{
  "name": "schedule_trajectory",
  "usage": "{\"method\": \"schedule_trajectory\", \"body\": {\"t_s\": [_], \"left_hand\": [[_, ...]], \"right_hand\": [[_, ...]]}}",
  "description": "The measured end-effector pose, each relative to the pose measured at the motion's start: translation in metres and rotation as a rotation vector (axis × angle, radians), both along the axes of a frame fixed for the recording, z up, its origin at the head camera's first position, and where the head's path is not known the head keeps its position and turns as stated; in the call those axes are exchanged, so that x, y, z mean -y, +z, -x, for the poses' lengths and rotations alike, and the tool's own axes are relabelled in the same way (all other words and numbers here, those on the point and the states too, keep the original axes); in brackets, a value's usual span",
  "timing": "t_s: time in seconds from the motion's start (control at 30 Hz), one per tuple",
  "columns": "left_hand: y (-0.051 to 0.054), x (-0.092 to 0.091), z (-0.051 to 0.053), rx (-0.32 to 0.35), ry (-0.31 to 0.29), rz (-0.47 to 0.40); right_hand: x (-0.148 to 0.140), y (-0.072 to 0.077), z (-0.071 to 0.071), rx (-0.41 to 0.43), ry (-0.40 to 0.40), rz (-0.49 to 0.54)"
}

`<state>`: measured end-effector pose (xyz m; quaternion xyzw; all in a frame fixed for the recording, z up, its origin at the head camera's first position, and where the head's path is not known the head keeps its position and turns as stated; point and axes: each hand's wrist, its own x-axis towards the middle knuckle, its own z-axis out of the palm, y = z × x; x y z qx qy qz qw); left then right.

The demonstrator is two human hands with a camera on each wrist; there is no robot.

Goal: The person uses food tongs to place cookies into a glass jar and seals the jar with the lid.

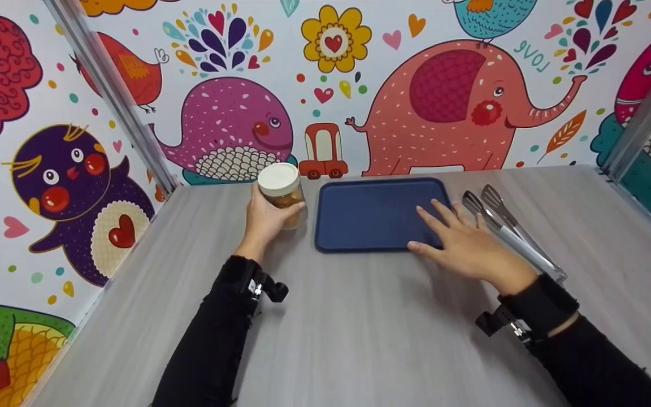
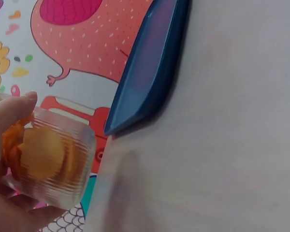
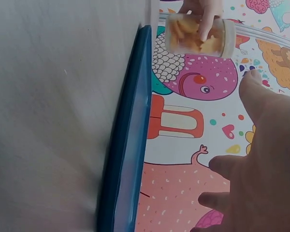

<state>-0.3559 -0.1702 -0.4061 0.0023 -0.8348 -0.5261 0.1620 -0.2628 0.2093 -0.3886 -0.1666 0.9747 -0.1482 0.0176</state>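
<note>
My left hand (image 1: 267,217) grips a clear ribbed jar (image 1: 291,203) with a cream lid (image 1: 278,177), left of the blue tray. Through its wall, orange and pale yellow pieces (image 2: 43,152) show in the left wrist view. The jar appears raised off the table in both wrist views. Over the right part of the blue tray (image 1: 370,220), my right hand (image 1: 467,243) spreads its fingers and holds nothing. Whether it touches the tray cannot be told. Beside that hand, metal tongs (image 1: 515,232) with slotted heads lie on the table, partly hidden by it.
The grey wood-grain table (image 1: 348,328) ends at a wall (image 1: 354,102) printed with cartoon animals. A side panel (image 1: 94,209) borders the left, and metal posts (image 1: 116,102) stand at the corners.
</note>
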Motion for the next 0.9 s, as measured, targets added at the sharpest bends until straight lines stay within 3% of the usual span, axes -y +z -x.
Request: {"method": "schedule_trajectory", "body": {"t_s": [0.27,0.5,0.73,0.83,0.9], "left_hand": [[-0.018,0.011,0.015,0.041,0.064,-0.029],[-0.028,0.015,0.020,0.054,0.098,-0.078],[-0.028,0.014,0.018,0.104,0.053,-0.078],[-0.024,0.016,0.016,0.129,0.016,-0.049],[-0.018,0.019,0.014,0.131,0.024,-0.006]], "right_hand": [[0.002,-0.002,0.001,0.019,0.026,0.021],[0.000,-0.005,0.005,0.006,0.015,0.003],[-0.004,-0.004,0.003,0.000,0.016,-0.009],[-0.006,-0.004,0.002,-0.008,0.008,-0.021],[-0.007,-0.004,0.001,-0.012,0.007,-0.028]]}}
